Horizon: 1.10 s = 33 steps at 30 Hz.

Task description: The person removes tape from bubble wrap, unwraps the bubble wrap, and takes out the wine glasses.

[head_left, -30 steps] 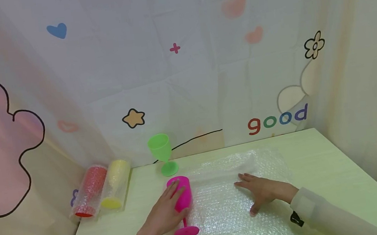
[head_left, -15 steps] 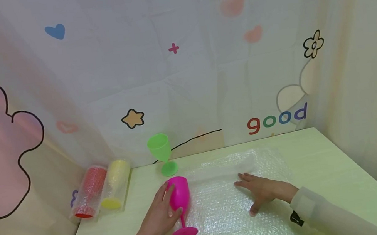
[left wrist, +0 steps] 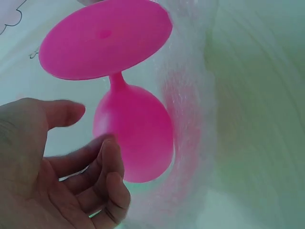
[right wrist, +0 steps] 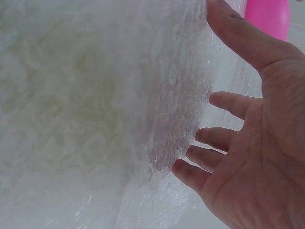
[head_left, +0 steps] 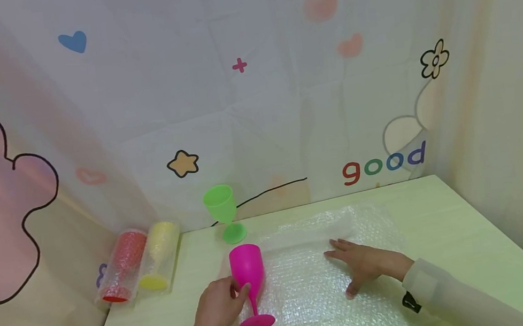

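A bright pink plastic goblet [head_left: 246, 266] lies on the left edge of a sheet of bubble wrap [head_left: 305, 287], its foot toward me. My left hand [head_left: 219, 302] is beside the goblet's bowl on the left. In the left wrist view the fingers [left wrist: 112, 157] are loosely bent with their tips at the bowl, while the thumb [left wrist: 66, 113] stands apart from it. Spread on the bubble wrap, right of the goblet, is my right hand [head_left: 365, 262]; its fingertips rest on the sheet with the fingers nearly straight.
A green goblet [head_left: 221, 205] stands upright at the table's back edge. To the left lie a red goblet [head_left: 125, 262] and a yellow goblet [head_left: 159, 252], each wrapped in bubble wrap. A printed curtain [head_left: 267, 130] hangs behind the pale table [head_left: 449, 238].
My left hand has come off the top of the pink goblet and drawn back to its left side, with its fingers now more bent. The right hand has stayed in place.
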{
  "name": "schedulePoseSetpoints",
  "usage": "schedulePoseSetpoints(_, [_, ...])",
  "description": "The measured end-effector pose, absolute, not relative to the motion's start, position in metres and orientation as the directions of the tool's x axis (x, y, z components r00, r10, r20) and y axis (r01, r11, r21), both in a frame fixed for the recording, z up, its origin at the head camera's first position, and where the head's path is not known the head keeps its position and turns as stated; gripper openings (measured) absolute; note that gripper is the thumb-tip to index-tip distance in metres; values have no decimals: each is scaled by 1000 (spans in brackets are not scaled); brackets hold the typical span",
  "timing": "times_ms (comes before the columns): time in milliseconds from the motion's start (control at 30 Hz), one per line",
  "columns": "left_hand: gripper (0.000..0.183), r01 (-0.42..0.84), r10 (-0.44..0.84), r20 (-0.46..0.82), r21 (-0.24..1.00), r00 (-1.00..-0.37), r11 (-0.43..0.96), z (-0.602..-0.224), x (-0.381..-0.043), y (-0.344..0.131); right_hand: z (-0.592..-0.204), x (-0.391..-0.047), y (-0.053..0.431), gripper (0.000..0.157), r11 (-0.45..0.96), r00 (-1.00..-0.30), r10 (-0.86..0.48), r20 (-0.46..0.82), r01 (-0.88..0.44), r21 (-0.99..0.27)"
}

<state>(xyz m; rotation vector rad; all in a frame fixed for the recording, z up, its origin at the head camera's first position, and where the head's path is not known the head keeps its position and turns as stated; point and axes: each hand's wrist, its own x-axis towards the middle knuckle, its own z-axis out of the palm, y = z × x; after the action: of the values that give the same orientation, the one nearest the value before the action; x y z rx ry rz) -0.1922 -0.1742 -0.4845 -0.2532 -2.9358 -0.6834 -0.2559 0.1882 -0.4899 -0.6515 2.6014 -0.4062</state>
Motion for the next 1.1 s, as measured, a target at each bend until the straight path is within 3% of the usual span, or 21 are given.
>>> schedulePoseSetpoints(167, [42, 126, 141, 2, 461, -990, 879, -490, -192, -174, -490, -257, 187, 102, 853, -801, -494, -338, -370, -369])
schedulePoseSetpoints(367, [40, 83, 166, -103, 549, -981, 832, -500, -194, -172, -489, -257, 187, 102, 856, -802, -488, -344, -363, -369])
schedulePoseSetpoints(633, [37, 153, 249, -65, 630, -966, 762, -510, -196, -174, -491, -256, 188, 104, 848, -800, -499, -333, -372, -377])
schedulePoseSetpoints(1100, [31, 158, 303, -84, 707, -949, 689, -496, -186, -171, -491, -257, 189, 103, 853, -805, -488, -337, -359, -378])
